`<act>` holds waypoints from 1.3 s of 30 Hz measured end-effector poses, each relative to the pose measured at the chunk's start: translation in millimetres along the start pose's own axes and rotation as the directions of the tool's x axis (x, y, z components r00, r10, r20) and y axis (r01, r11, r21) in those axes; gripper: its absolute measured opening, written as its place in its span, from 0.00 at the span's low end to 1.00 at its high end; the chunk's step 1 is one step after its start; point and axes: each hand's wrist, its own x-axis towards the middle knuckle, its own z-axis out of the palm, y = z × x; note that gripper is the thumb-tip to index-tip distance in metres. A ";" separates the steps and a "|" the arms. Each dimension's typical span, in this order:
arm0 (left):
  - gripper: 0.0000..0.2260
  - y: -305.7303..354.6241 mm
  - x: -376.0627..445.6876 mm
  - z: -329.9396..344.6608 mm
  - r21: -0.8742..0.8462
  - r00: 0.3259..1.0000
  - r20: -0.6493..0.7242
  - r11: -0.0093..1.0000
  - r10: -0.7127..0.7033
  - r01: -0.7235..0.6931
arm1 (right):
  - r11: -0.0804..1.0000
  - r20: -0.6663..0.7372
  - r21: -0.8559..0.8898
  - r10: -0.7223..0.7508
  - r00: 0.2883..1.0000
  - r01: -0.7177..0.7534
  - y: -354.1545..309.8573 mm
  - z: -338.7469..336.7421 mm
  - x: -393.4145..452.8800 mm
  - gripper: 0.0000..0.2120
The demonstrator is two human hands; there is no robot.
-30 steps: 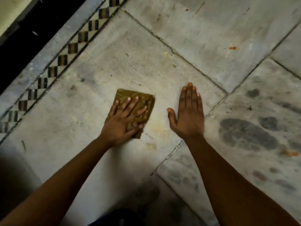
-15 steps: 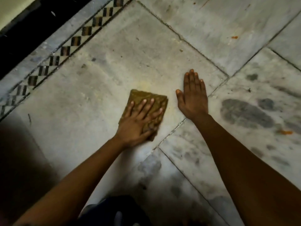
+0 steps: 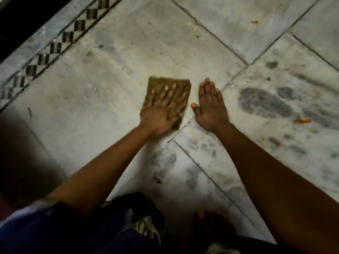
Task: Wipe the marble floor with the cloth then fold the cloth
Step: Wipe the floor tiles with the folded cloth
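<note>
The left hand lies flat and spread, fingers splayed, pressing down on the small mustard-brown folded cloth; it grips nothing, only pins the cloth to the pale grey marble floor. The cloth sits on the large slab, just beside a dark grout joint. The right hand rests open and flat on the same floor, near the cloth but apart from it, bracing the body. To wipe well, keep the palm's weight even over the cloth, overlap strokes, and work toward the dark grey smudges and the orange speck on the slab to the right, which look untouched.
</note>
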 end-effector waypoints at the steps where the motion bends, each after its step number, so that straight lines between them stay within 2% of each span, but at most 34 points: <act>1: 0.27 -1.6 -26.5 6.5 -0.011 0.999 -0.008 0.999 0.032 -0.032 | 1.000 -0.002 0.000 -0.005 1.000 0.005 0.5 0.4 -0.1 0.35; 4: 0.26 -17.7 -70.5 11.1 0.059 0.994 -0.021 0.992 0.109 -0.108 | 1.000 -0.033 0.003 -0.017 0.999 0.017 1.4 2.9 -0.3 0.34; 6: 0.26 -24.9 -56.3 4.7 0.155 0.992 -0.006 0.980 0.129 -0.126 | 1.000 -0.060 0.004 -0.016 0.998 0.016 0.7 4.6 -0.5 0.35; 8: 0.27 -25.5 -21.4 -6.5 0.154 0.996 -0.012 0.985 0.083 -0.081 | 1.000 -0.060 0.004 -0.014 0.998 0.015 0.2 4.4 -0.6 0.38; 12: 0.37 -21.9 30.7 -30.7 0.158 0.998 -0.006 0.986 -0.062 0.062 | 1.000 -0.023 -0.009 -0.011 1.000 0.011 -1.0 1.6 0.4 0.39; 13: 0.37 -20.0 25.3 -29.2 0.148 0.999 -0.001 0.988 -0.047 0.047 | 1.000 -0.011 -0.005 -0.006 1.000 0.006 -1.2 0.5 0.2 0.38; 16: 0.29 -13.9 -34.6 -7.2 0.109 0.988 -0.045 0.984 0.145 -0.139 | 1.000 -0.002 -0.008 -0.002 1.000 0.002 -1.0 -1.2 -0.2 0.35; 18: 0.27 -18.8 -68.8 5.4 0.112 0.979 -0.019 0.973 0.205 -0.202 | 1.000 -0.002 -0.006 -0.004 1.000 0.004 -0.3 -1.1 -0.5 0.35; 20: 0.26 -36.2 -61.3 4.8 0.111 0.970 -0.038 0.966 0.240 -0.234 | 1.000 -0.031 -0.007 -0.012 0.999 0.012 -0.7 1.2 -0.1 0.35; 23: 0.28 -58.8 -15.6 -4.5 0.064 0.982 -0.027 0.981 0.185 -0.183 | 1.000 -0.027 0.004 -0.013 1.000 0.013 -0.5 2.4 -2.0 0.39; 26: 0.29 -64.7 50.5 -22.4 -0.045 0.999 -0.021 0.999 -0.028 0.027 | 0.999 -0.040 0.029 -0.025 0.999 0.026 -0.2 -1.3 -1.3 0.37; 28: 0.28 -47.3 81.6 -27.3 -0.028 0.995 -0.001 0.994 -0.104 0.104 | 0.995 -0.048 0.095 -0.002 0.999 0.007 0.9 -4.7 -3.3 0.33; 29: 0.28 -33.4 88.8 -25.3 0.028 0.996 0.006 0.996 -0.090 0.090 | 0.993 -0.083 0.121 0.021 0.996 -0.011 2.3 -6.0 -4.5 0.32; 31: 0.31 -4.3 79.6 -12.5 0.118 0.999 0.003 0.992 0.039 -0.039 | 0.989 -0.149 0.136 0.074 0.986 -0.054 6.7 -8.9 -7.0 0.31; 35: 0.27 9.1 -1.2 10.9 0.074 0.947 -0.037 0.946 0.319 -0.315 | 0.995 -0.102 0.065 0.078 0.992 -0.071 18.4 -11.0 -4.3 0.32; 37: 0.27 -21.3 -35.4 21.2 0.119 0.942 -0.059 0.939 0.331 -0.322 | 0.998 -0.081 0.029 0.057 0.995 -0.055 21.2 -6.8 -1.7 0.33; 39: 0.29 -64.0 -43.9 22.2 0.131 0.973 -0.085 0.970 0.216 -0.204 | 0.999 -0.078 0.003 0.052 0.996 -0.052 22.3 -3.3 -0.3 0.34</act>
